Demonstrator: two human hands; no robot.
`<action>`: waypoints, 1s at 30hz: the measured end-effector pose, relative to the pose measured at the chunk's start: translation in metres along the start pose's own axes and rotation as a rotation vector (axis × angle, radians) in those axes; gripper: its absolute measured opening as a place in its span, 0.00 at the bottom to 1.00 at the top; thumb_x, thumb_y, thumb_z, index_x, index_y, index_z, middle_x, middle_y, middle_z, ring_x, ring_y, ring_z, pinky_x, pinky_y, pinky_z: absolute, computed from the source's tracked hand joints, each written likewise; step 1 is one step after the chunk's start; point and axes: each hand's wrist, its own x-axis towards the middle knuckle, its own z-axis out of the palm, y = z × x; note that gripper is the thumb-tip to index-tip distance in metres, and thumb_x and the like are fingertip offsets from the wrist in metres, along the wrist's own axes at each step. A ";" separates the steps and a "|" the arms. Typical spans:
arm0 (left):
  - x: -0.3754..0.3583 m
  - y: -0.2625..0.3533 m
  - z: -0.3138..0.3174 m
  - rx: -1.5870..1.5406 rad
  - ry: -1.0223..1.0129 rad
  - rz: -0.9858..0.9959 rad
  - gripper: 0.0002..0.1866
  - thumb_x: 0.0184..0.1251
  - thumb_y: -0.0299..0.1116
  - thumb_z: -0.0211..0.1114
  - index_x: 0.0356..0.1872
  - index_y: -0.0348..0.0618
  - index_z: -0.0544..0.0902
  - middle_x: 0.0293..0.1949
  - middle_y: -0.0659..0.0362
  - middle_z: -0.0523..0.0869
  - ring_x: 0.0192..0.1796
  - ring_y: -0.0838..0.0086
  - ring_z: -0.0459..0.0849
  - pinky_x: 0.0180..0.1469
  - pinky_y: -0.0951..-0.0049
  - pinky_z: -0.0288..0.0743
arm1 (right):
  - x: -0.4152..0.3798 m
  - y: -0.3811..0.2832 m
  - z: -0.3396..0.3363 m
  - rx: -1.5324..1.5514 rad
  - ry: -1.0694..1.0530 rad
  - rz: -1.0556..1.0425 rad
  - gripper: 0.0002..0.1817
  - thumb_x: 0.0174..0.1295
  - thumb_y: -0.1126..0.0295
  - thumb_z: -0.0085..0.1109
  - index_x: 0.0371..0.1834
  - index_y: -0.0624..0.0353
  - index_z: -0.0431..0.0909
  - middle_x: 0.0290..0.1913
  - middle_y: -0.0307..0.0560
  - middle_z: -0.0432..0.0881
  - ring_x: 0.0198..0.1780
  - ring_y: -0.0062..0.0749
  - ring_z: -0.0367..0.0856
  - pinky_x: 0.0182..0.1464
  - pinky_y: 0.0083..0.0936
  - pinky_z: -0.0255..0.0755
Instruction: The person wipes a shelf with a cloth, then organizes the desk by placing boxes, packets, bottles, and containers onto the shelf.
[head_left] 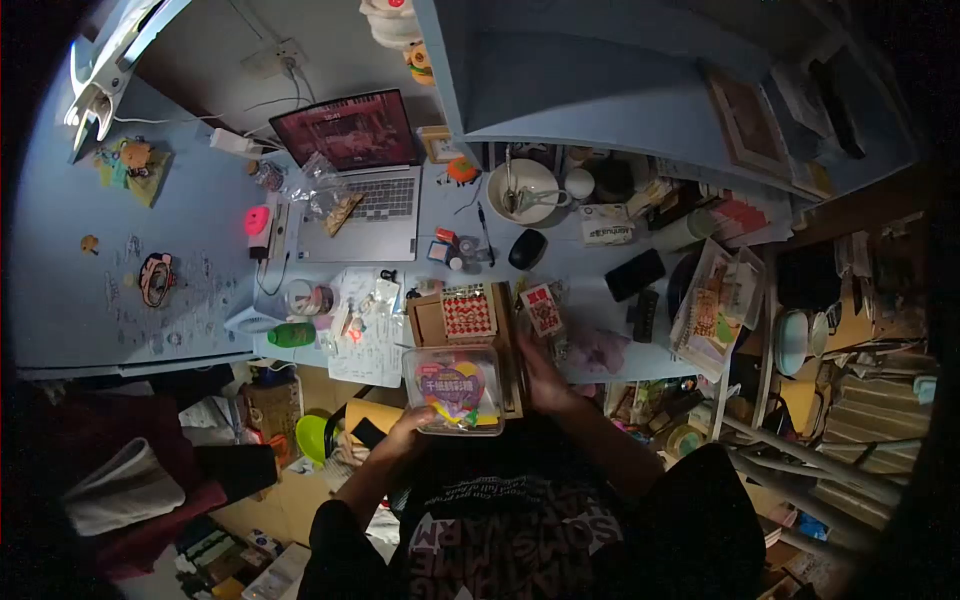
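Observation:
My left hand (408,428) grips the lower left corner of a clear plastic box (490,390) with a purple heart-shaped label, its thumb on the lid. Behind that box, a cardboard box (427,318) lies at the desk's front edge, with a red-and-white patterned packet (469,313) in it. My right hand (543,375) rests along the cardboard box's right side, its fingers stretched upward beside a small red-and-white packet (541,310). Where the fingertips meet the cardboard is too dim to tell exactly.
An open laptop (372,212) with plastic wrapping on it stands behind. A white bowl (540,180), black mouse (527,249) and phone (635,274) lie to the right. Papers (362,365) and a green bottle (292,335) are at left; a plastic tray (705,320) sits at far right.

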 end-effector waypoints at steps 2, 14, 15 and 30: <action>-0.002 0.005 0.006 0.032 0.024 -0.018 0.37 0.47 0.37 0.65 0.60 0.33 0.63 0.53 0.48 0.76 0.55 0.60 0.76 0.61 0.62 0.66 | 0.004 0.004 -0.004 0.038 0.059 0.091 0.28 0.67 0.48 0.45 0.63 0.54 0.63 0.58 0.42 0.71 0.56 0.29 0.72 0.55 0.29 0.69; 0.014 -0.002 -0.017 0.129 -0.017 0.099 0.38 0.50 0.31 0.68 0.62 0.35 0.61 0.54 0.50 0.76 0.56 0.62 0.76 0.60 0.63 0.68 | 0.002 0.015 0.001 -0.371 0.171 -0.330 0.23 0.70 0.52 0.42 0.49 0.61 0.76 0.45 0.41 0.79 0.46 0.25 0.76 0.48 0.30 0.69; 0.015 -0.002 -0.019 0.132 -0.025 0.118 0.37 0.50 0.30 0.68 0.62 0.35 0.61 0.54 0.50 0.76 0.56 0.62 0.76 0.60 0.63 0.68 | -0.004 0.010 0.008 -0.366 0.178 -0.338 0.23 0.70 0.52 0.42 0.49 0.61 0.76 0.45 0.41 0.79 0.46 0.25 0.76 0.48 0.30 0.69; 0.022 0.017 -0.031 0.170 -0.159 0.002 0.41 0.45 0.31 0.68 0.63 0.33 0.59 0.55 0.46 0.74 0.57 0.57 0.75 0.60 0.59 0.69 | -0.014 0.018 -0.095 -0.395 -0.001 -0.314 0.30 0.66 0.52 0.49 0.66 0.58 0.61 0.66 0.45 0.64 0.65 0.32 0.62 0.64 0.31 0.55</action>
